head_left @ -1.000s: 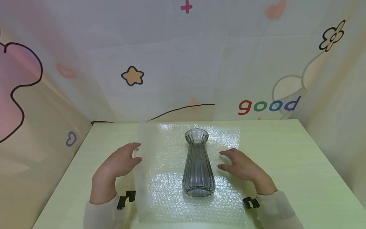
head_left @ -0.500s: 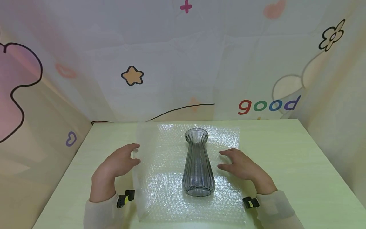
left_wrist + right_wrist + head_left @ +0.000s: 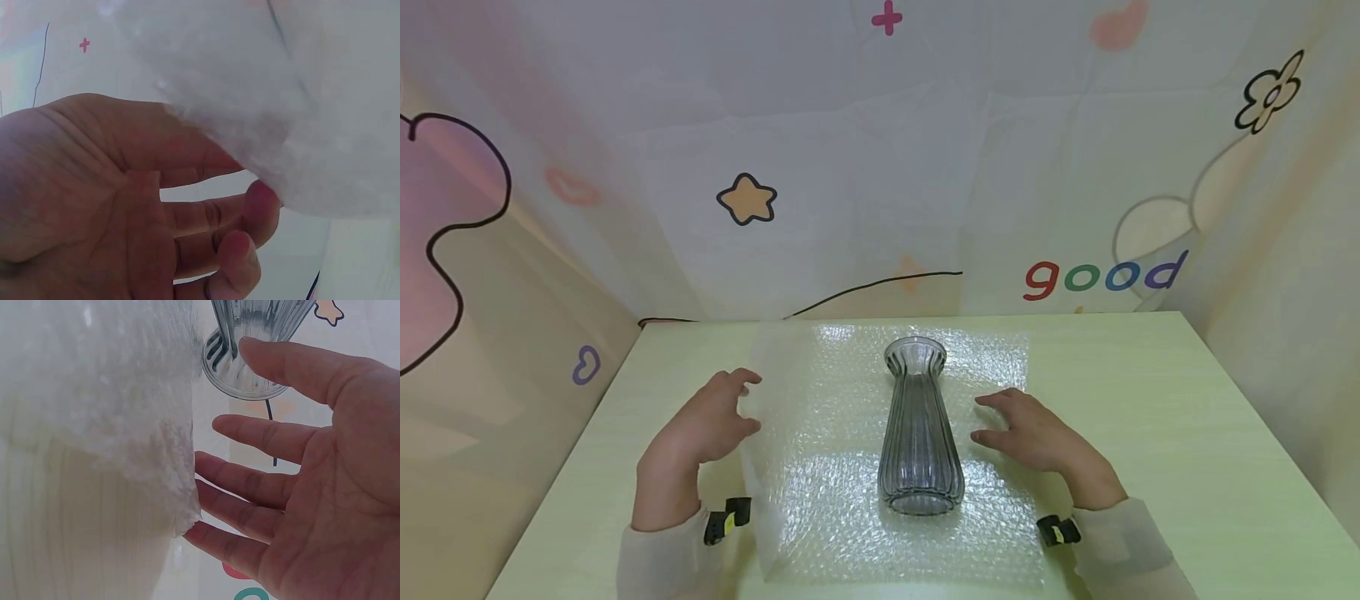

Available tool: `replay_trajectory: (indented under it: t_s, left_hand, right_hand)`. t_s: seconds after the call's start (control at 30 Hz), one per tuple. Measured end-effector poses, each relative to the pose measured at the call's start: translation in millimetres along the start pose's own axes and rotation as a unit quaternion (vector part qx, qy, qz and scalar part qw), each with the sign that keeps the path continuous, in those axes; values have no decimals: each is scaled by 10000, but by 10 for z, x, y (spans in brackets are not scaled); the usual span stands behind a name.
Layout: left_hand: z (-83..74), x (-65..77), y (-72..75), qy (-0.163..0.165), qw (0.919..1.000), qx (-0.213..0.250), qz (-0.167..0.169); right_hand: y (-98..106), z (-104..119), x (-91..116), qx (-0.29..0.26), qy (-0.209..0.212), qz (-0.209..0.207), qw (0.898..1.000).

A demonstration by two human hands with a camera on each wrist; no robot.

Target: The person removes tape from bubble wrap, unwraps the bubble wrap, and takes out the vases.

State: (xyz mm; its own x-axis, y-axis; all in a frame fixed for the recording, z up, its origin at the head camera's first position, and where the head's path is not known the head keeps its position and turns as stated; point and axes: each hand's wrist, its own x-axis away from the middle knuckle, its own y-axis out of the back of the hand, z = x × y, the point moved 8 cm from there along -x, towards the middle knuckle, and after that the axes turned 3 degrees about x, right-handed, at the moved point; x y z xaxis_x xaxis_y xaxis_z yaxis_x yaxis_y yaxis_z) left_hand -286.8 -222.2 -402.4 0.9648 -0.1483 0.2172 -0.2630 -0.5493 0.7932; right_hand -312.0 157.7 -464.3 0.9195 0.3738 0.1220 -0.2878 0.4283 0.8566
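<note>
A ribbed grey glass vase (image 3: 920, 433) lies on its side, its flared mouth toward the wall, on a sheet of bubble wrap (image 3: 835, 508). My left hand (image 3: 703, 421) is at the wrap's left edge, thumb and index finger apart. In the left wrist view the wrap (image 3: 294, 94) covers some fingertips, and the fingers (image 3: 237, 253) bend loosely. My right hand (image 3: 1030, 429) sits over the wrap's right side, beside the vase. Its fingers (image 3: 256, 434) spread nearly straight, some of them right at the wrap's edge in the right wrist view, and its thumb overlaps the vase there.
A pale green table (image 3: 1150, 400) extends to both sides of the wrap. Behind it hangs a printed cloth (image 3: 865, 192) with a star, a flower and the word "good". Each wrist carries a black strap (image 3: 727, 521) at the sleeve cuff.
My left hand has drifted slightly left, its thumb and index finger spreading further apart. The wrap's left edge has shifted left along with it. The right hand and vase stay put.
</note>
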Motion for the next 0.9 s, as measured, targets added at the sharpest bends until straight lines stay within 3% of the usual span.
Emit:
replay_trajectory:
  t_s: [0.63, 0.9]
  left_hand:
    - [83, -25, -71, 275, 9994, -89, 165]
    - [118, -89, -179, 281, 9982, -496, 199]
  right_hand:
    - [12, 2, 1, -2, 147, -5, 9999]
    - [4, -48, -7, -51, 36, 36, 10000]
